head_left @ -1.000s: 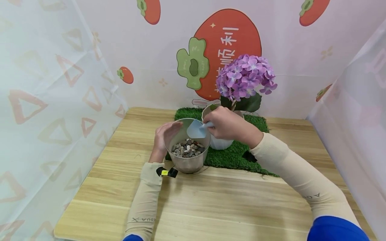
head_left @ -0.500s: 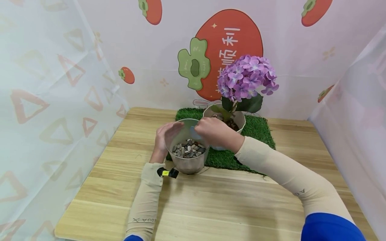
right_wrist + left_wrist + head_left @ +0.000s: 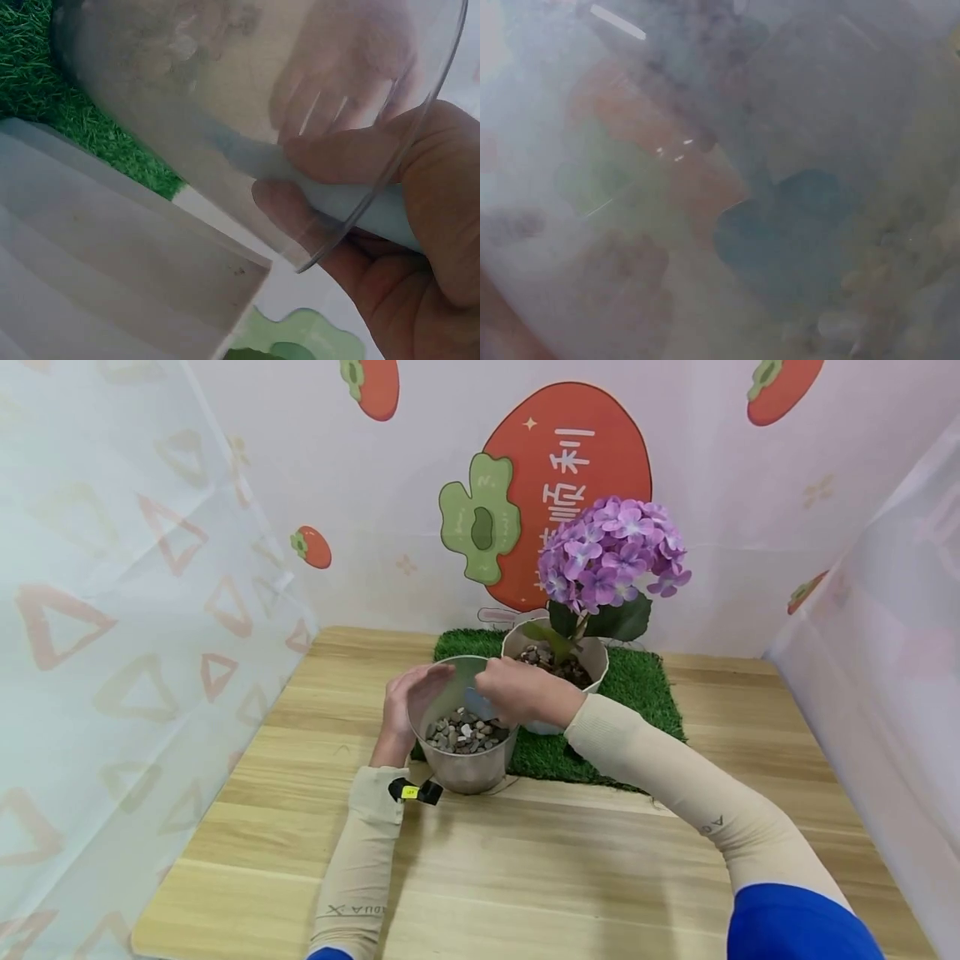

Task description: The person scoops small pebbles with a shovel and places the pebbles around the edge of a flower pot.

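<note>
A clear plastic bucket (image 3: 467, 774) stands upright with small pebbles (image 3: 456, 737) in its bottom. My left hand (image 3: 403, 708) curves round its left and far side; through the clear wall its fingers (image 3: 330, 90) show in the right wrist view. My right hand (image 3: 525, 691) grips a small light-blue trowel (image 3: 476, 703) by its handle (image 3: 330, 196), between thumb and fingers, inside the bucket's rim. The trowel's blade points down towards the pebbles; whether it touches them I cannot tell. In the hazy left wrist view, the heart-shaped blade (image 3: 787, 236) shows through the plastic.
Right behind the bucket, a white pot (image 3: 597, 662) holds a purple hydrangea (image 3: 611, 556), with pebbles and brown matter round its stem. Both stand on a green turf mat (image 3: 648, 693), the bucket at its front edge. Beneath lies a wooden table (image 3: 525, 868); printed sheets surround it.
My right hand has moved left and down from over the white pot to the bucket's rim, lowering the trowel towards the pebbles. My left hand and the bucket stay put.
</note>
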Demonstrator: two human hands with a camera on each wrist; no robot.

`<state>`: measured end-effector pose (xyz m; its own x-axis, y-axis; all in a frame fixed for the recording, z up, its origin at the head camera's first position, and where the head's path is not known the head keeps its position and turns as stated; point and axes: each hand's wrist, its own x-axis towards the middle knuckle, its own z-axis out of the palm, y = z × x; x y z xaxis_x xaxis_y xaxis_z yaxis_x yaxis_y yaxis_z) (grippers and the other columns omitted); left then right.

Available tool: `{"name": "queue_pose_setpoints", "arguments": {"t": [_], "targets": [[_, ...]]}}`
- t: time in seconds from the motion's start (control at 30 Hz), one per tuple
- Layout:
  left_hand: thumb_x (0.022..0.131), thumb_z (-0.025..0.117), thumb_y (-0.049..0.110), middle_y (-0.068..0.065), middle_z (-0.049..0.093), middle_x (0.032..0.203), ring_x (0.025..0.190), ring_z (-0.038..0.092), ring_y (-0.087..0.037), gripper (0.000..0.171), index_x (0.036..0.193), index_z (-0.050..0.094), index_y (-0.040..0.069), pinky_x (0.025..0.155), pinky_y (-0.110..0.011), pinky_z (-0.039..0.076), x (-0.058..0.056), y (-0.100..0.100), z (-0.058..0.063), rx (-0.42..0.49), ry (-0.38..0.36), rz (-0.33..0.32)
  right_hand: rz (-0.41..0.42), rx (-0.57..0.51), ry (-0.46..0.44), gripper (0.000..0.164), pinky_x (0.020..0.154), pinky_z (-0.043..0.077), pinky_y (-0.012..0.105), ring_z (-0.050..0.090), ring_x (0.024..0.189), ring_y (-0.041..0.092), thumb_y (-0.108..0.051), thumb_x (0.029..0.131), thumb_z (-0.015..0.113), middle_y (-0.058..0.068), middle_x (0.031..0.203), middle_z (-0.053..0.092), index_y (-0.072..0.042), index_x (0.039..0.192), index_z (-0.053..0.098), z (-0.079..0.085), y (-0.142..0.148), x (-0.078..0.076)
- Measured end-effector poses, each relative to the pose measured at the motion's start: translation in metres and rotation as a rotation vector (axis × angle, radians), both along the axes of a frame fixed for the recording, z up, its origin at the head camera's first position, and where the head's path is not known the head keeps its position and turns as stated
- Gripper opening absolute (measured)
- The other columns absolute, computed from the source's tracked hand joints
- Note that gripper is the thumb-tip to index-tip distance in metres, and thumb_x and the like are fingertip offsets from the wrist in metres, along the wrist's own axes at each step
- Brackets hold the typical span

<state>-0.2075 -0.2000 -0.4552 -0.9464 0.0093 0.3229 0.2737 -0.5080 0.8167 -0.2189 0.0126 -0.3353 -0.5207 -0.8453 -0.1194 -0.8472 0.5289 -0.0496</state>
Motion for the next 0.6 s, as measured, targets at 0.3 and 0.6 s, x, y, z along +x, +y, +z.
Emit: {"name": "queue_pose_setpoints", "arguments": {"t": [0.3,0.6], "targets": [[0.109,0.049,0.016,-0.011,0.081,0.118,0.117,0.075,-0.024,0.034,0.119,0.075,-0.002,0.116,-0.036,0.055,-0.004,-0.001,-0.007,-0.005,-0.043,-0.016,0.101,-0.159,-0.218,0.032,0.050,0.019,0.022,0.021,0.050,0.006,0.009,0.090,0.060,-0.008,0.055,0.030,-0.013,0.067,0.066,-0.009,-0.002,-0.003],[0.108,0.047,0.010,-0.011,0.081,0.114,0.115,0.076,-0.025,0.032,0.113,0.077,0.000,0.115,-0.037,0.056,-0.008,-0.001,-0.012,0.055,0.000,-0.054,0.069,-0.255,-0.394,0.022,0.063,0.054,0.021,0.054,0.049,0.002,-0.006,0.095,0.068,0.007,0.101,0.084,-0.004,0.111,0.083,-0.016,0.005,-0.011]]}}
